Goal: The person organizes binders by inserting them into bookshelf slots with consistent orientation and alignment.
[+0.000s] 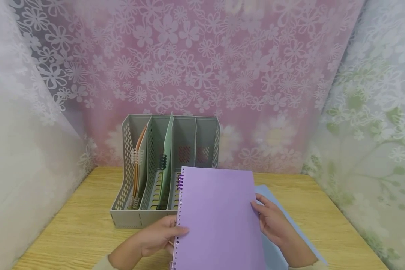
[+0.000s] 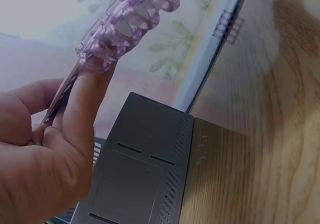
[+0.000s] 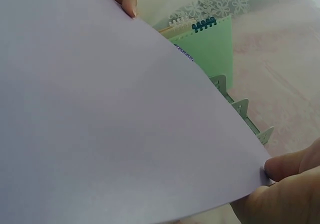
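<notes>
A purple ring-bound notebook (image 1: 219,217) is held up in front of the file organizer, its cover facing me and its punched, ringed edge on the left. My left hand (image 1: 160,234) pinches that bound edge, thumb on the cover and fingers behind. On the opposite side, my right hand (image 1: 273,221) grips the plain edge between thumb and fingers. Clear purplish binder rings (image 2: 130,26) stand out close to the left fingers in the left wrist view. From the right wrist, the cover (image 3: 115,109) fills most of the picture, with the right thumb (image 3: 287,166) on its corner.
The grey file organizer (image 1: 126,219) has several upright slots. An orange notebook (image 1: 140,146) leans in the leftmost slot, and a green notebook (image 1: 168,142) stands in the second. A blue notebook (image 1: 273,249) lies on the wooden table (image 1: 300,187) at the right. Floral curtains (image 1: 202,75) enclose the table.
</notes>
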Demonstrator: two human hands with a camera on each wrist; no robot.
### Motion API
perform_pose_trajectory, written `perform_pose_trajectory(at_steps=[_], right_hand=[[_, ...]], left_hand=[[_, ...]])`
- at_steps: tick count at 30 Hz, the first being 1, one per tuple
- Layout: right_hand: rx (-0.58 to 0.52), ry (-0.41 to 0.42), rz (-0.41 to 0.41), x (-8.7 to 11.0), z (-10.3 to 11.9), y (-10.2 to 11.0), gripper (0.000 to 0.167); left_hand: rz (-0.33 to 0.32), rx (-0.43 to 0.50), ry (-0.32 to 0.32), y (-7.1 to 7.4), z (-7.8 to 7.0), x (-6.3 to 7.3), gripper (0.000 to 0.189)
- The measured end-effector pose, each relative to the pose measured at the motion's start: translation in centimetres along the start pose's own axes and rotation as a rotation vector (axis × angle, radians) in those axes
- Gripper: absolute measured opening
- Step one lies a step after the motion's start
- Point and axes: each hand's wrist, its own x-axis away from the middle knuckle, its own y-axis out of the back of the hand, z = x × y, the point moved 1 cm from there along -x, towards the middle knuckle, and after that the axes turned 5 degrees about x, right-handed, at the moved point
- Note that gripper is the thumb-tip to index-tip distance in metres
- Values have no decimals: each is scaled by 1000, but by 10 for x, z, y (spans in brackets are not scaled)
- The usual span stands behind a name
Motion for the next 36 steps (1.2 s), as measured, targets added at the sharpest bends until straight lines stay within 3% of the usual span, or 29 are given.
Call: perform_pose_trajectory(at_steps=[7,12,18,23,27,32,36], right_hand=[[-12,17,21,0,2,-4,21],[-10,37,41,0,3,-6,15],[19,72,90,-2,3,-8,12],[-99,54,168,-7,0,-6,34],[-44,63,72,-14,-8,-2,53],[163,105,-108,-23,-21,-4,48],[310,145,-138,-27,-28,-10,49]], left_hand=[[-13,-25,-5,0,-3,4,44],[-76,-96,-13,-1,-6,9,42],[-96,-169,-33,-6,-17,16,41],[-125,-250,-66,-12,-28,21,41],[-152,-308,-90,-15,-36,26,46],[-177,-379,-120,-16,-46,36,50],[-219,-470,-154,-17,-54,43,46]])
